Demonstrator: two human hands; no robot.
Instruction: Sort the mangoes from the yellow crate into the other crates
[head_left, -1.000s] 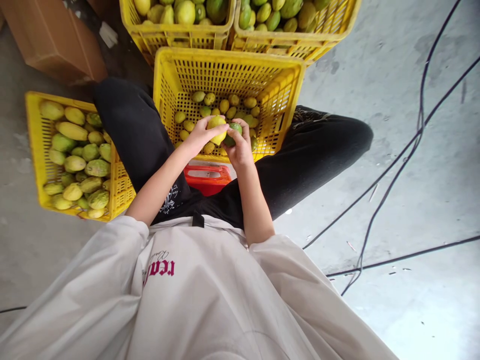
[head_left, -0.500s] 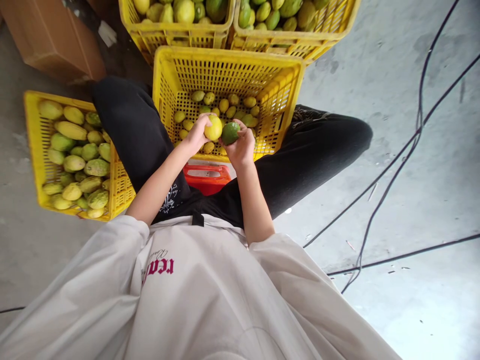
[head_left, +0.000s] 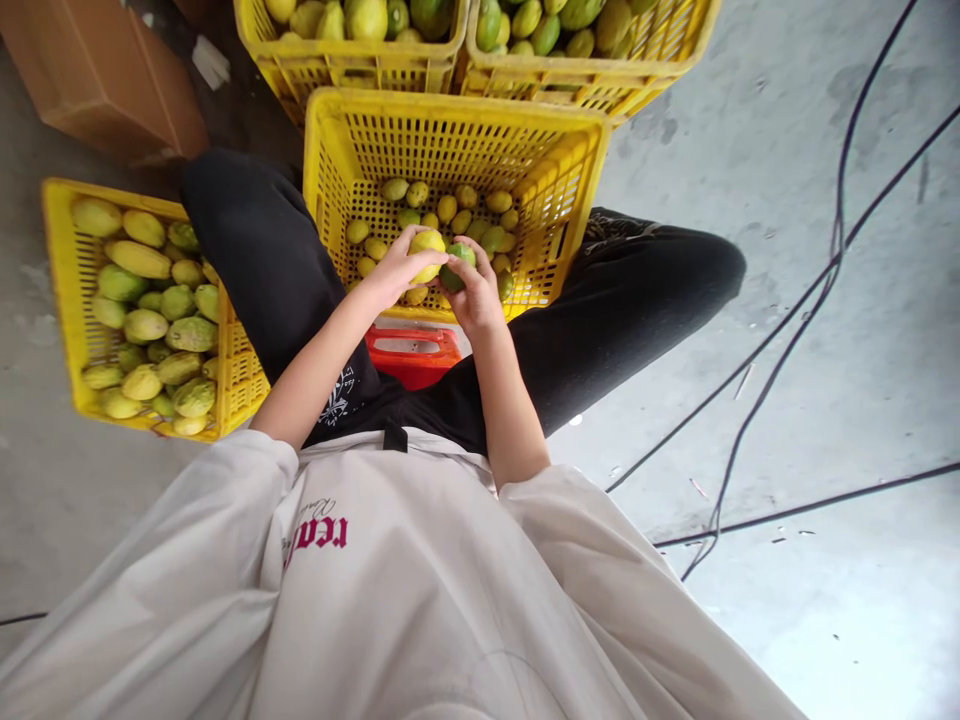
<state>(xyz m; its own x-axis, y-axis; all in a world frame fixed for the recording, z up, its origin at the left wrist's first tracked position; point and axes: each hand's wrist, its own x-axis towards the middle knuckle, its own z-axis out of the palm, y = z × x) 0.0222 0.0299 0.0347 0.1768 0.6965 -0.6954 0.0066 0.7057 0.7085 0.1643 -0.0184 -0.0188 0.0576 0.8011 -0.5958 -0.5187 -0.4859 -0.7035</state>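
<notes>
My left hand [head_left: 395, 272] is closed around a round yellow lemon-like fruit [head_left: 427, 242], its fingers reaching toward the other hand. In my right hand [head_left: 480, 297] is a green lemon-like fruit [head_left: 460, 254], gripped by the fingers. The two fruits are side by side, almost touching, above the near part of a yellow plastic crate [head_left: 457, 108]. Smaller yellow and greenish fruits [head_left: 447, 208] lie scattered over the bottom of that crate. Some of them are hidden behind my hands.
Left of my leg, a yellow crate [head_left: 60, 300] holds many yellow-green fruits. Two fuller crates [head_left: 349, 62] stand beyond the middle one. A red plastic object [head_left: 414, 372] is between my legs. A cardboard box [head_left: 112, 90] sits at upper left; black cables [head_left: 787, 360] cross the floor at right.
My hands have drawn closer together, and the left fingers now extend toward the green fruit. That fruit has turned in my right hand, showing a lighter side.
</notes>
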